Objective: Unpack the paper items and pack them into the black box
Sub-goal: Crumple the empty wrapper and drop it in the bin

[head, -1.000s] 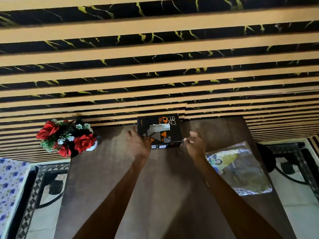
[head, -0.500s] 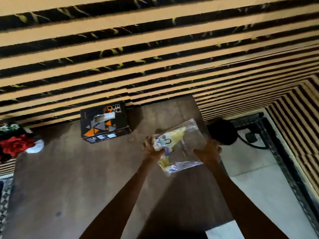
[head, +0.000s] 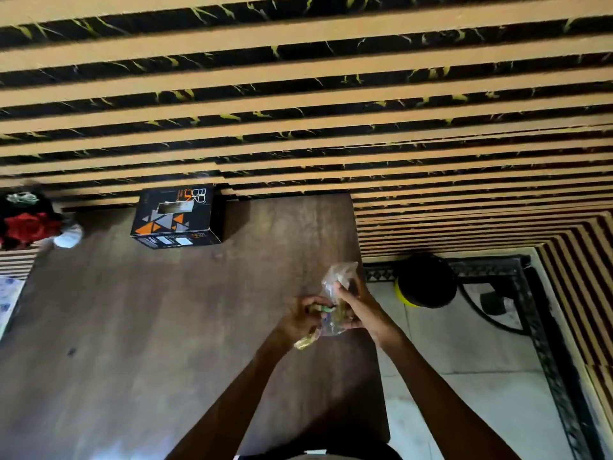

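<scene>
Above the right side of the brown table [head: 139,327], both hands hold a clear plastic packet [head: 338,277] with yellow paper items inside, turned nearly upright. My left hand [head: 300,318] grips its lower left part, where yellow paper sticks out. My right hand [head: 360,308] clasps the packet's right side. The black box [head: 177,215], printed with orange and grey triangles, stands at the table's far edge against the wall, well to the left of the hands. Its top has a small window.
Red artificial flowers [head: 28,225] in a white pot stand at the far left of the table. A round black and yellow object [head: 424,282] sits on the tiled floor beyond the table's right edge. The striped wall runs behind.
Both hands left the black box, reached right and lifted the plastic packet off the table. The packet has since been turned from flat to nearly upright and drawn closer.
</scene>
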Demonstrator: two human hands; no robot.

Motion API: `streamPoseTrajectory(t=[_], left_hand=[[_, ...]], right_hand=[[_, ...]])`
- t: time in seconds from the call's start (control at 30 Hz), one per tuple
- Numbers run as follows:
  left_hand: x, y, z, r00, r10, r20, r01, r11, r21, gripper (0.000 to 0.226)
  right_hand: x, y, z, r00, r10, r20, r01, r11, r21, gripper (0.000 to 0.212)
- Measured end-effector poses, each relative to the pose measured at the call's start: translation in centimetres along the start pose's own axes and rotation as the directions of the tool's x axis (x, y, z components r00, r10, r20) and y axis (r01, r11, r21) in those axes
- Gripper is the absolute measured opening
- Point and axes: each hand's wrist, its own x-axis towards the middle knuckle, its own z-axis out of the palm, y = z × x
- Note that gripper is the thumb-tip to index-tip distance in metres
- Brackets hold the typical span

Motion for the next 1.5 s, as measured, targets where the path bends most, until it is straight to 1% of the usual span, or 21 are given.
streamPoseTrajectory(t=[0.07, 0.13, 0.17, 0.2, 0.3, 0.33, 0.43, 0.5, 0.57, 0.63, 0.67, 0.77, 0.83, 0.93, 1.07, 1.17, 1.27, 1.3, 1.37, 1.43, 1.5], left_hand=[[-1.2, 0.7, 1.1, 0.976, 0.215, -0.048, -0.201, 0.959, 0.202, 0.029], [-2.0, 0.7, 1.1, 0.939, 0.336, -0.071, -0.284, 0.876, 0.389, 0.032], [-2.4, 0.7, 1.1, 0.934, 0.352, -0.055, -0.311, 0.881, 0.356, 0.041], [-3.2, 0.9, 1.0, 0.95, 0.312, 0.012, -0.307, 0.924, 0.228, 0.05], [-5.4, 2.4, 1.6, 0.956, 0.197, 0.216, -0.172, 0.977, -0.128, 0.058], [-5.2, 2.4, 2.0, 0.962, 0.168, 0.213, -0.126, 0.972, -0.2, 0.057], [-4.1, 3.8, 4.3, 0.995, 0.09, 0.051, -0.061, 0.912, -0.405, 0.034], [-3.7, 6.0, 6.6, 0.997, -0.01, 0.073, 0.048, 0.845, -0.532, 0.027], [-3.0, 8.5, 9.8, 0.983, -0.061, 0.173, 0.152, 0.797, -0.584, 0.026], [-2.5, 10.4, 12.3, 0.966, -0.042, 0.257, 0.194, 0.772, -0.605, 0.024], [-1.9, 10.9, 13.3, 0.966, -0.037, 0.258, 0.188, 0.782, -0.594, 0.027], [1.3, 10.7, 17.0, 0.952, 0.079, 0.294, 0.071, 0.881, -0.468, 0.069], [4.2, 10.6, 20.0, 0.913, 0.17, 0.37, 0.027, 0.881, -0.472, 0.077], [9.5, 12.1, 25.2, 0.937, 0.078, 0.342, 0.103, 0.87, -0.483, 0.073], [18.9, 12.2, 31.6, 0.975, -0.094, 0.202, 0.178, 0.873, -0.455, 0.055], [26.6, 10.3, 35.2, 0.97, -0.175, 0.167, 0.225, 0.907, -0.357, 0.046], [33.5, 5.7, 38.1, 0.937, -0.231, 0.261, 0.301, 0.915, -0.27, 0.058], [35.4, 3.6, 39.1, 0.937, -0.258, 0.234, 0.313, 0.919, -0.239, 0.068], [38.8, -0.7, 41.0, 0.953, -0.297, 0.067, 0.304, 0.928, -0.216, 0.076], [41.5, -4.2, 42.4, 0.947, -0.317, -0.057, 0.294, 0.922, -0.25, 0.065], [44.7, -7.6, 43.5, 0.937, -0.337, -0.091, 0.297, 0.906, -0.302, 0.051]], right_hand=[[-0.9, 0.0, -1.1, 0.998, -0.05, -0.032, 0.049, 0.998, -0.035, 0.077], [-1.9, -0.2, -1.8, 0.991, -0.097, -0.092, 0.095, 0.995, -0.023, 0.058], [-2.2, -0.3, -2.2, 0.987, -0.11, -0.12, 0.111, 0.994, 0.002, 0.05], [-2.6, -0.2, -2.6, 0.983, -0.113, -0.143, 0.119, 0.992, 0.03, 0.044], [-4.9, -0.6, -3.9, 0.987, -0.104, -0.12, 0.115, 0.99, 0.083, 0.042], [-5.9, -0.7, -4.4, 0.99, -0.108, -0.089, 0.114, 0.992, 0.06, 0.043], [-9.5, -0.6, -6.6, 0.977, -0.196, 0.082, 0.21, 0.947, -0.242, 0.062], [-10.9, 0.1, -8.0, 0.941, -0.302, 0.154, 0.338, 0.79, -0.511, 0.084], [-11.2, 1.6, -10.0, 0.896, -0.437, 0.083, 0.374, 0.64, -0.672, 0.092], [-10.9, 2.6, -12.2, 0.84, -0.536, -0.081, 0.311, 0.599, -0.738, 0.079], [-10.5, 2.9, -13.8, 0.823, -0.548, -0.151, 0.289, 0.633, -0.718, 0.071], [-8.5, 3.6, -20.1, 0.818, -0.471, -0.331, 0.254, 0.811, -0.526, 0.052], [-6.4, 4.1, -24.7, 0.823, -0.381, -0.422, 0.198, 0.888, -0.416, 0.044], [-2.7, 4.6, -30.3, 0.817, -0.331, -0.473, 0.193, 0.929, -0.316, 0.04], [4.0, 6.1, -37.4, 0.896, -0.258, -0.362, 0.209, 0.963, -0.169, 0.073], [11.1, 9.4, -41.7, 0.94, -0.226, -0.254, 0.152, 0.948, -0.28, 0.063], [18.8, 13.5, -44.1, 0.893, -0.299, -0.337, 0.153, 0.905, -0.398, 0.044], [21.7, 15.1, -44.6, 0.881, -0.304, -0.364, 0.146, 0.904, -0.403, 0.038], [27.9, 18.9, -45.6, 0.86, -0.28, -0.426, 0.102, 0.913, -0.396, 0.032], [34.2, 22.6, -46.5, 0.871, -0.23, -0.434, 0.046, 0.918, -0.395, 0.041], [40.7, 26.6, -47.4, 0.93, -0.129, -0.345, -0.053, 0.88, -0.473, 0.052]])
